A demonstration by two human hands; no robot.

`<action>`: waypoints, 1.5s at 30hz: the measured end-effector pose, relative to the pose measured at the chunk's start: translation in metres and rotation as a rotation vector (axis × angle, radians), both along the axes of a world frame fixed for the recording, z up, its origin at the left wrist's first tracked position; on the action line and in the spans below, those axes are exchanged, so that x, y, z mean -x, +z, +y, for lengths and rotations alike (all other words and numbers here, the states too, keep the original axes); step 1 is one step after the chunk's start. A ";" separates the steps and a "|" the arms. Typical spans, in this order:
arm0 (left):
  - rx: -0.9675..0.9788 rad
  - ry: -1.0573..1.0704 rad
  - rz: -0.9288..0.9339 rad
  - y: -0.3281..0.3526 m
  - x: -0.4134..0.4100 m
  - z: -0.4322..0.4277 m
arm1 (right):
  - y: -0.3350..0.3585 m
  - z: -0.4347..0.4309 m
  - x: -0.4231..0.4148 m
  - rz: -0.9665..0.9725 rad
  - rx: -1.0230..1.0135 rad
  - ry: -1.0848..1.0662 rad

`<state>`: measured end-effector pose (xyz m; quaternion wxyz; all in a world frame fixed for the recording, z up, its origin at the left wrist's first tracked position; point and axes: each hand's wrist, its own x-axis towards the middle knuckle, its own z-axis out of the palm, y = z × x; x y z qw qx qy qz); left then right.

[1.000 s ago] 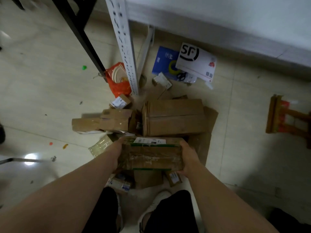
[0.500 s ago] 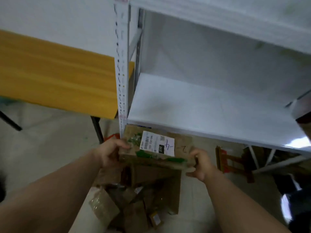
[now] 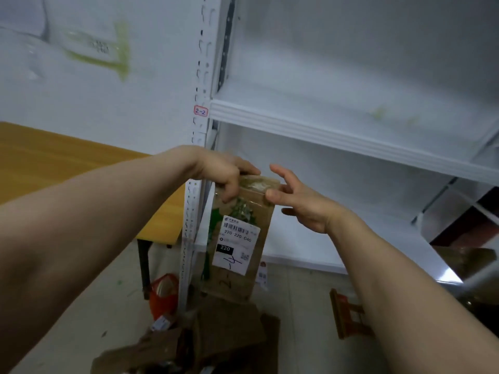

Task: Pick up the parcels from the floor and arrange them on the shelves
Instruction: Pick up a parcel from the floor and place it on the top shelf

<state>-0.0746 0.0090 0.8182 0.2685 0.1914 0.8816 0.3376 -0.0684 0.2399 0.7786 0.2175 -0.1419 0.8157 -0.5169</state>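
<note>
A brown cardboard parcel with a white shipping label hangs upright in front of the white shelf unit. My left hand pinches its top edge from above. My right hand has its fingers spread, with the thumb touching the parcel's top right corner. Behind the parcel is the lower white shelf; above it runs the upper shelf, marked by a small "2-2" tag on the upright post. More brown parcels lie piled on the floor below.
A yellow wooden table stands to the left of the shelf post. An orange bag sits on the floor by the post's foot. A small wooden stool lies on the floor at the right. Dark boxes sit at the far right.
Both hands have lifted the parcel from the floor pile up to shelf height and turned it from flat to upright. My right hand has loosened its hold, and the view has tilted upward.
</note>
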 end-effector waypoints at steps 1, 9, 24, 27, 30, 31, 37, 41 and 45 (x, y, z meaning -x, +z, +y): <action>0.015 -0.013 0.015 0.012 -0.001 0.002 | 0.007 -0.002 -0.001 0.017 -0.007 0.032; -0.434 0.272 0.264 0.054 0.013 -0.009 | 0.043 0.013 0.010 0.065 0.272 -0.249; -0.943 0.274 -0.172 -0.019 0.004 -0.048 | 0.039 0.062 0.012 0.008 0.987 -0.567; -0.960 0.260 -0.115 -0.010 0.010 -0.042 | 0.042 0.060 0.009 -0.001 1.063 -0.581; -0.999 0.294 -0.054 0.007 0.016 -0.035 | 0.051 0.062 0.007 0.037 1.110 -0.607; -1.030 0.310 -0.042 0.014 0.018 -0.033 | 0.056 0.064 0.006 0.070 1.111 -0.619; -1.165 0.324 0.131 0.060 0.023 -0.006 | 0.104 0.071 0.002 0.317 1.071 -0.667; -1.240 0.309 0.298 0.097 0.031 0.027 | 0.143 0.083 0.011 0.449 1.126 -0.648; -1.274 0.295 0.538 0.140 0.039 0.074 | 0.187 0.109 0.026 0.583 1.179 -0.579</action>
